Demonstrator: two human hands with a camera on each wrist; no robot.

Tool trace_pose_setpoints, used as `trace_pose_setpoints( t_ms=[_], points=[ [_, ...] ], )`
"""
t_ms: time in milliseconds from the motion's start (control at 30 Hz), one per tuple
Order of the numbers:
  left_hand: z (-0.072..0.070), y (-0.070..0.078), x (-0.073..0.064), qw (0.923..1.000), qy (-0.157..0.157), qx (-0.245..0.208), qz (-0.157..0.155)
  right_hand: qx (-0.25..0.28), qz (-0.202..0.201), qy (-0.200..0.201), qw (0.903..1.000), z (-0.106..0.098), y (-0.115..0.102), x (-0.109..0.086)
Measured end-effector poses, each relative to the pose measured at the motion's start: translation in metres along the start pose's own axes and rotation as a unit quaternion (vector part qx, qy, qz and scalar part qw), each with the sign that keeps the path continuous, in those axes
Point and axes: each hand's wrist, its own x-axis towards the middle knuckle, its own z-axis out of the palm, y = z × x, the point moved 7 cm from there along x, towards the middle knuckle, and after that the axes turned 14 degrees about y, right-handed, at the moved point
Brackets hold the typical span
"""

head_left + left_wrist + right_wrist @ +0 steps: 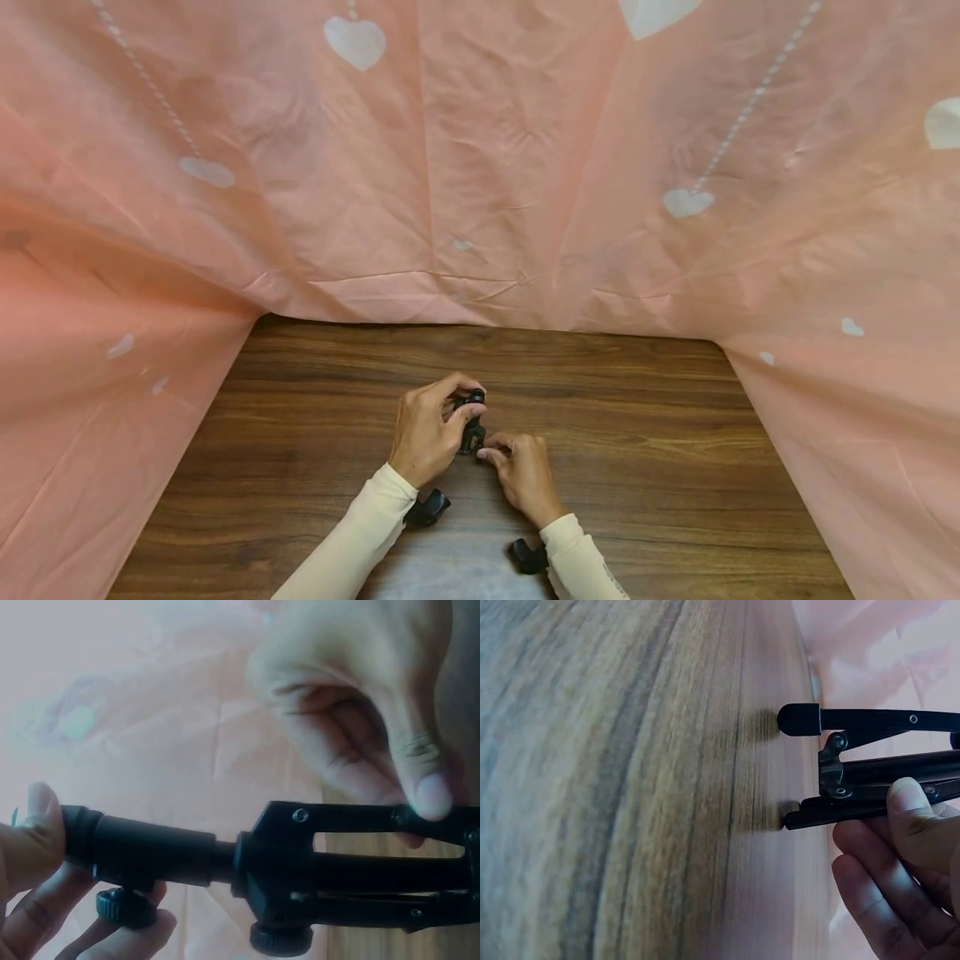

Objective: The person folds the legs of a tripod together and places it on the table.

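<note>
A small black tripod (472, 437) is between both hands over the table's middle. My left hand (427, 429) grips its upper end, thumb on one side. In the left wrist view a knob (126, 907) sticks out beside those fingers, and a second knob (280, 939) sits lower at the leg hub. My right hand (525, 475) pinches one tripod leg between thumb and fingers. The right wrist view shows the legs (877, 720) slightly spread, with their rounded feet at the tabletop; whether they touch it I cannot tell.
The dark wood-grain table (615, 400) lies under both hands. Pink cloth (517, 208) with white hearts hangs along the back and both sides. Black wrist devices (429, 508) show at both cuffs.
</note>
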Motion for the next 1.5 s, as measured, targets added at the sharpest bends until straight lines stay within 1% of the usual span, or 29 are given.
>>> trace_pose_setpoints(
  t_ms=[100,200,300,400,467,567,633,700,733,800,867,933,1000,1167,1267,1333,1400,1500],
  points=[
    [0.002,0.0,0.001,1.0,-0.009,-0.001,0.005,-0.001,-0.008,0.005,1.0,-0.001,0.0,0.0],
    [0.002,0.0,0.001,0.9998,-0.018,-0.008,0.004,0.0,-0.006,0.0,1.0,-0.001,0.001,-0.002],
    [0.002,0.0,0.0,0.9995,-0.027,-0.014,0.0,0.01,0.008,-0.008,0.9999,-0.002,0.002,-0.004],
    [0.001,0.002,-0.002,0.9996,-0.027,-0.005,0.006,0.02,0.019,-0.008,0.9996,-0.004,0.002,-0.006],
    [-0.001,0.003,-0.004,0.9995,-0.013,0.017,0.022,0.026,0.025,-0.002,0.9993,-0.006,0.002,-0.006],
    [-0.005,0.006,-0.006,0.996,0.026,0.066,0.056,0.023,0.026,0.009,0.9993,-0.01,0.002,-0.005],
    [-0.007,0.008,-0.008,0.9898,0.054,0.103,0.082,0.022,0.026,0.014,0.9993,-0.012,0.001,-0.005],
    [-0.008,0.011,-0.01,0.9825,0.074,0.135,0.106,0.019,0.023,0.016,0.9994,-0.014,0.001,-0.005],
    [-0.008,0.012,-0.011,0.9798,0.08,0.143,0.114,0.02,0.023,0.016,0.9994,-0.015,0.0,-0.005],
    [-0.007,0.013,-0.012,0.9772,0.085,0.152,0.121,0.019,0.02,0.017,0.9995,-0.016,0.0,-0.006],
    [-0.005,0.013,-0.012,0.9775,0.085,0.15,0.122,0.014,0.016,0.018,0.9996,-0.017,-0.001,-0.006],
    [-0.005,0.013,-0.012,0.98,0.081,0.141,0.115,0.01,0.012,0.018,0.9997,-0.017,-0.001,-0.006],
    [-0.004,0.013,-0.011,0.9836,0.069,0.128,0.107,0.008,0.009,0.02,0.9997,-0.018,-0.001,-0.006],
    [-0.002,0.009,-0.005,0.9945,0.016,0.074,0.072,0.01,0.006,0.027,0.9996,-0.02,-0.004,-0.004],
    [-0.002,0.005,-0.003,0.9978,-0.01,0.043,0.049,0.01,0.007,0.03,0.9995,-0.022,-0.005,-0.003],
    [-0.003,0.002,-0.002,0.9987,-0.021,0.027,0.037,0.011,0.007,0.03,0.9995,-0.023,-0.006,-0.003],
    [-0.002,0.0,-0.003,0.9989,-0.023,0.024,0.031,0.013,0.009,0.03,0.9994,-0.023,-0.006,-0.003],
    [-0.001,-0.003,-0.005,0.9981,-0.015,0.049,0.033,0.015,0.01,0.033,0.9993,-0.024,-0.007,-0.002]
  ],
)
